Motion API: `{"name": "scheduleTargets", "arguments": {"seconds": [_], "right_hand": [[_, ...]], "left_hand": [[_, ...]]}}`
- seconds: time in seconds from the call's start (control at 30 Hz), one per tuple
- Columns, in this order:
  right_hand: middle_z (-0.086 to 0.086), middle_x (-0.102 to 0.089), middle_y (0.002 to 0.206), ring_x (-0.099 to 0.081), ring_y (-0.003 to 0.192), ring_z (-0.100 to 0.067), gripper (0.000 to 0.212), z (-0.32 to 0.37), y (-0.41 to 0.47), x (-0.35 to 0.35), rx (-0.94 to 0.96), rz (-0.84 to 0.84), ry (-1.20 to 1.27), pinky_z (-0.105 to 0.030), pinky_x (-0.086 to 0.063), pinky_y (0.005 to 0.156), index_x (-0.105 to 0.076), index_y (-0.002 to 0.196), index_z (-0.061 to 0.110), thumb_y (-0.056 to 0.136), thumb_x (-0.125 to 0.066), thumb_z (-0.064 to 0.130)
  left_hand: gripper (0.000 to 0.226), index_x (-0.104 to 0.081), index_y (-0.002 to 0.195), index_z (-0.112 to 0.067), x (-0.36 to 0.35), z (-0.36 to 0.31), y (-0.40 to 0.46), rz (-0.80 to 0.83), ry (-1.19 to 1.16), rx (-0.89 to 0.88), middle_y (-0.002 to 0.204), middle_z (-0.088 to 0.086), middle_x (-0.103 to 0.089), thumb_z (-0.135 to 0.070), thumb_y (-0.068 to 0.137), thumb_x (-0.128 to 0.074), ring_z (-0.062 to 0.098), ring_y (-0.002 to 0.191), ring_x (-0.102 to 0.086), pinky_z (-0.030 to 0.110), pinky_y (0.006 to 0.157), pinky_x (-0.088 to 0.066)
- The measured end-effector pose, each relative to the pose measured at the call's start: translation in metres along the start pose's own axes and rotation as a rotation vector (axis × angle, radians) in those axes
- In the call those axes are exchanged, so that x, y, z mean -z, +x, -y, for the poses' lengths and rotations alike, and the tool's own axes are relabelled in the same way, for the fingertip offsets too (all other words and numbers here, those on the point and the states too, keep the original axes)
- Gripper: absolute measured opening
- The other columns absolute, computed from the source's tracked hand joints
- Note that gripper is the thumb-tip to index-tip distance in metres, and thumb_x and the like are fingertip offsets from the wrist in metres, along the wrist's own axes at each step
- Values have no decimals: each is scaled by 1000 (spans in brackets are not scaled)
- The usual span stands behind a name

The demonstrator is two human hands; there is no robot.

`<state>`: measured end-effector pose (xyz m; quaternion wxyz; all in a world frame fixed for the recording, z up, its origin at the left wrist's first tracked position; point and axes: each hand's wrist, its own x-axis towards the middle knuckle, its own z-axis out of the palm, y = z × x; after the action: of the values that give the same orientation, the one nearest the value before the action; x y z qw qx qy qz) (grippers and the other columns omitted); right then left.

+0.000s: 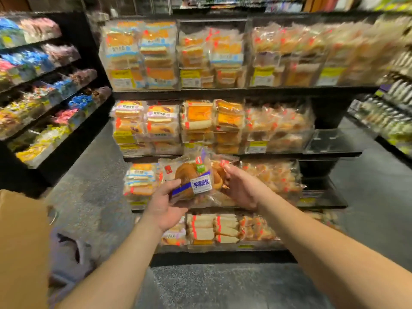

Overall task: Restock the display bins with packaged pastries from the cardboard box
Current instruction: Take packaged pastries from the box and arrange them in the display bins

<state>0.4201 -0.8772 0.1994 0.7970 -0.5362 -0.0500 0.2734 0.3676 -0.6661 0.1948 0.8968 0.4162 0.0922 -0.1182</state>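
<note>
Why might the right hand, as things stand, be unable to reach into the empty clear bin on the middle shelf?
Probably it cannot yet: the right hand and left hand both grip the pastry packet. The empty bin itself stands open, unobstructed, up to the right.

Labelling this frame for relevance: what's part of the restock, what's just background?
Job:
pastry packs, held by left hand and right hand
cardboard box
pastry bins

Background:
candy shelves
floor
</note>
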Motion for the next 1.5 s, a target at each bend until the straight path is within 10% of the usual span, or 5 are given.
{"name": "scheduleTargets", "arguments": {"seconds": [0.27, 0.37, 0.53, 0.67, 1.5], "right_hand": [[-3, -73, 106, -65, 93, -18, 27, 46, -70, 136, 92, -262, -73, -32, -48, 78, -58, 123, 13, 96, -62, 15], [-5, -71, 119, -68, 109, -25, 50, 59, -91, 181, 85, -330, -104, -46, -52, 99, -55, 130, 17, 86, -76, 26], [1, -74, 112, -72, 101, -18, 50, 85, -118, 238, 123, -460, -187, -30, -52, 79, -56, 130, 18, 85, -75, 31], [-3, -70, 121, -69, 109, -21, 83, 114, -129, 288, 163, -600, -174, -39, -53, 92, -47, 140, 18, 69, -84, 39], [-4, -70, 96, -66, 87, -17, 41, 276, -54, 511, -20, -326, -353, -29, -53, 78, -56, 115, 10, 77, -69, 19]], "left_hand": [[65, -81, 86, -8, -139, 91, 71, 112, 47, 109, 101, 21, -73, -25, 26, -98, 34, 92, -71, 45, 82, -57], [44, -79, 89, -5, -183, 118, 86, 128, 73, 160, 101, 20, -73, -26, 51, -88, 32, 91, -71, 43, 81, -57], [34, -64, 107, -4, -239, 148, 113, 66, 74, 226, 99, 21, -72, -14, 75, -66, 34, 95, -69, 48, 99, -49], [29, -64, 103, -6, -263, 152, 153, 58, 81, 220, 92, 15, -75, -12, 75, -67, 25, 81, -74, 32, 69, -55], [29, -67, 103, -10, -425, 147, 438, 415, 581, 312, 102, 11, -74, -30, 83, -66, 25, 98, -70, 43, 96, -50]]}}
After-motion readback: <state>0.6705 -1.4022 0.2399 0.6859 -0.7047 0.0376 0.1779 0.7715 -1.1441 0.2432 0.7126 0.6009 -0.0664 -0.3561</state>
